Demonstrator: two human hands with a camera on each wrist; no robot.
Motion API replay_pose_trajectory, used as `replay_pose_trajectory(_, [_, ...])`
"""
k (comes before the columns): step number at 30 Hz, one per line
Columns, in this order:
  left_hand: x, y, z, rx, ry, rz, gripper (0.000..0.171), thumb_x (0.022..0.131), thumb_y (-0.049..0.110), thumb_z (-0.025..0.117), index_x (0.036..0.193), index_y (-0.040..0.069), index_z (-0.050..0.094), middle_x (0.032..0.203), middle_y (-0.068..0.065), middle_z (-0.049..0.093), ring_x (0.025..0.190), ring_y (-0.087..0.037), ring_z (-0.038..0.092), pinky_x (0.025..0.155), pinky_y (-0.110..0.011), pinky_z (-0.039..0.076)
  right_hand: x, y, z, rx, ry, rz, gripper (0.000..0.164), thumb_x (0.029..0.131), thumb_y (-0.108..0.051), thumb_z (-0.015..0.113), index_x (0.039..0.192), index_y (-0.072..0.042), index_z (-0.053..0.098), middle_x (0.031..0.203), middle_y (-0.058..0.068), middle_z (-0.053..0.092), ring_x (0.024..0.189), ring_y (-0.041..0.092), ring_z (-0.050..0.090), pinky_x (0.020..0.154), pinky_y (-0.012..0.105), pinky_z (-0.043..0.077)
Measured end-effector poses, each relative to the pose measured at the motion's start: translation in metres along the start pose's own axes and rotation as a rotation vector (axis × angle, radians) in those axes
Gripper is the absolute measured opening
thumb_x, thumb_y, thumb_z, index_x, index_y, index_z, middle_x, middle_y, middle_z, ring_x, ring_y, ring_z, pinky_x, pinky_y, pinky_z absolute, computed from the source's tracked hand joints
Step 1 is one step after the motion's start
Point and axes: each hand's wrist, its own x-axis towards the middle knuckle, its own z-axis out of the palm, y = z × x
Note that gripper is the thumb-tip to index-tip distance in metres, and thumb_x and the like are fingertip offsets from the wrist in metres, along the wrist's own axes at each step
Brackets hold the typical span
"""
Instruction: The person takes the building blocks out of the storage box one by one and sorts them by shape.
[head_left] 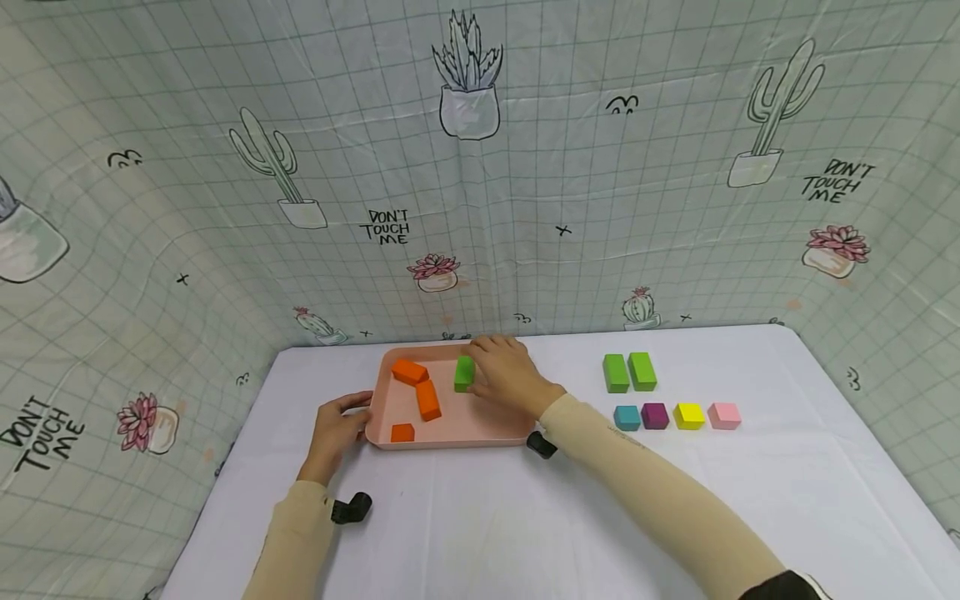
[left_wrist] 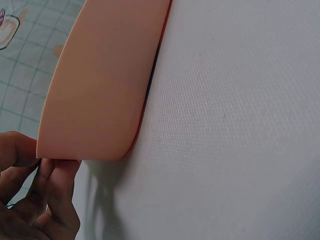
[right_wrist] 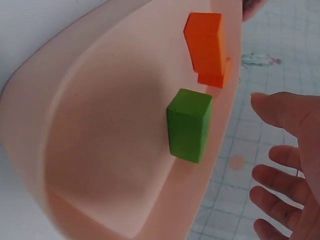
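Observation:
A shallow pink tray (head_left: 480,444) lies on the white table. At its left end my left hand (head_left: 336,432) pinches the rim, fingertips against the outer wall (left_wrist: 100,90) in the left wrist view. My right hand (head_left: 510,375) is over the tray's right part, beside a green block (head_left: 463,375). In the right wrist view, a gap shows between that green block (right_wrist: 189,126) and the spread, empty fingers of the right hand (right_wrist: 290,165). Two longer orange blocks (head_left: 428,400) touch in the tray's left half, and an orange piece (head_left: 402,432) lies in its front left corner.
Two green blocks (head_left: 629,372) lie side by side right of the tray. In front of them is a row of small cubes: blue (head_left: 627,417), purple (head_left: 655,416), yellow (head_left: 688,416) and pink (head_left: 724,416). A patterned cloth (head_left: 540,183) hangs behind the table.

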Motion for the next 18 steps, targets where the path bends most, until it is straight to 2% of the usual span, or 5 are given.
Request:
replay_pose_trajectory(5, [-0.001, 0.001, 0.000, 0.003, 0.005, 0.000, 0.041, 0.100, 0.000, 0.058, 0.140, -0.005, 0.063, 0.142, -0.027, 0.061, 0.085, -0.016, 0.060, 0.064, -0.020, 0.052, 0.011, -0.002, 0.007, -0.037, -0.052, 0.030, 0.067, 0.093, -0.037, 0.083, 0.150, -0.012, 0.058, 0.148, 0.009, 0.059, 0.138, 0.031, 0.052, 0.119, 0.049, 0.038])
replay_pose_trajectory(18, [0.002, 0.002, -0.001, -0.004, -0.006, -0.005, 0.042, 0.100, 0.000, 0.057, 0.141, -0.006, 0.062, 0.143, -0.027, 0.060, 0.087, -0.016, 0.060, 0.065, -0.020, 0.052, 0.025, 0.003, 0.017, -0.073, -0.150, -0.014, 0.067, 0.095, -0.039, 0.079, 0.150, -0.008, 0.055, 0.148, 0.014, 0.058, 0.136, 0.035, 0.053, 0.119, 0.050, 0.039])
